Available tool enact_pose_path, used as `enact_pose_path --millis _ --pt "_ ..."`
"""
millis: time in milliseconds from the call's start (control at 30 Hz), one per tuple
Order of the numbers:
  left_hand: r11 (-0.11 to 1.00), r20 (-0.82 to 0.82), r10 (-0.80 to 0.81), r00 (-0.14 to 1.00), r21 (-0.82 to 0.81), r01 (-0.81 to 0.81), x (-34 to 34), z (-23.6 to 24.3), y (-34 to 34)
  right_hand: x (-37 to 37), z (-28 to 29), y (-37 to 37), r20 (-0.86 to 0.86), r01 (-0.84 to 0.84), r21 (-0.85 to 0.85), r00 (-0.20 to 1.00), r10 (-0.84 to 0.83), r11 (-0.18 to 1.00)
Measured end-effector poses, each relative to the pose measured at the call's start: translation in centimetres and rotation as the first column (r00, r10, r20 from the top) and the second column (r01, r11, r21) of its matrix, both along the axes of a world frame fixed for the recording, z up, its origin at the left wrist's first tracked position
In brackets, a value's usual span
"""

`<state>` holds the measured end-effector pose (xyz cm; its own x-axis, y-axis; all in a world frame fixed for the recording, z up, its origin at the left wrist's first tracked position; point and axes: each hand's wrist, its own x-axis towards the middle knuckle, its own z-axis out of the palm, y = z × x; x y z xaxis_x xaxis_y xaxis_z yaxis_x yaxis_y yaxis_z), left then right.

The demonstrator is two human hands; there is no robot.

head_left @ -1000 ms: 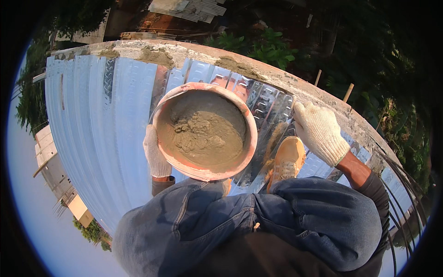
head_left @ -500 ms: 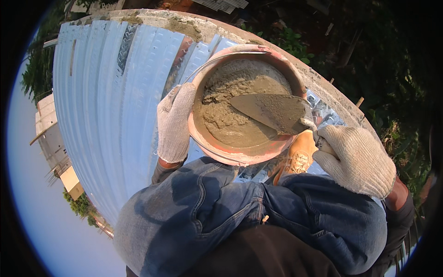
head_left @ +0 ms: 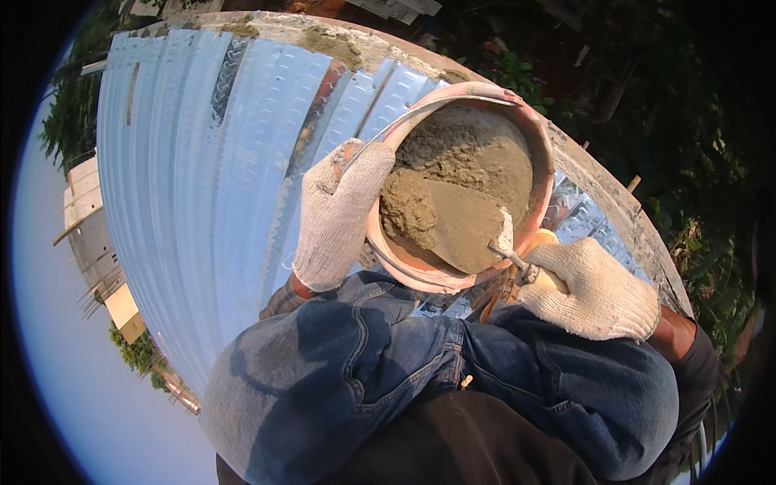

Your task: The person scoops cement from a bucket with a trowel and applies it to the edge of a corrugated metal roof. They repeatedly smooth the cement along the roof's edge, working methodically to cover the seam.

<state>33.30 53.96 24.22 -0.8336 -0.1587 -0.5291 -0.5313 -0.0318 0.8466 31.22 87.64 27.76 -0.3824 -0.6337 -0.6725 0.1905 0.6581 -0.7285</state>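
A round reddish bucket (head_left: 540,153) sits before my knees, tilted, with wet grey-brown mortar (head_left: 477,149) inside. My left hand (head_left: 343,214), in a whitish knit glove, grips the bucket's left rim, the thumb by its wire handle. In a matching glove, my right hand (head_left: 594,289) is closed round the handle of a trowel (head_left: 467,228). The trowel's blade lies inside the bucket, coated in mortar, with a lump heaped at its left end. Part of the blade's tip is hidden under that lump.
Ribbed metal decking sheets (head_left: 186,162) spread to the left and under the bucket. A rough concrete edge (head_left: 356,44) smeared with mortar curves along the far and right sides, with dark ground and plants (head_left: 517,81) beyond. A tan shoe (head_left: 501,295) is beside the bucket.
The bucket has shifted right and tilted, my left hand moving with it. The trowel has turned and sunk into the mortar, picking up a lump; my right hand has come left and nearer.
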Motion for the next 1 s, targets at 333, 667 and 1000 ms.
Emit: enact_pose_path --millis 333,667,1000 --pt "0.974 -0.070 0.224 0.972 0.034 -0.222 1.9 -10.4 -9.1 -2.3 -0.9 3.0 -0.051 0.121 -0.116 0.991 -0.127 0.986" --pt "0.966 -0.093 0.260 0.961 0.030 -0.258 3.0 -10.9 -9.8 -5.9 -5.0 4.8 -0.604 0.446 0.149 0.748 -0.276 0.883" --pt "0.969 -0.106 0.112 0.988 -0.207 -0.132 2.7 -11.1 -10.4 -2.9 -16.9 -2.9 -0.752 0.111 0.422 0.597 0.279 0.900"
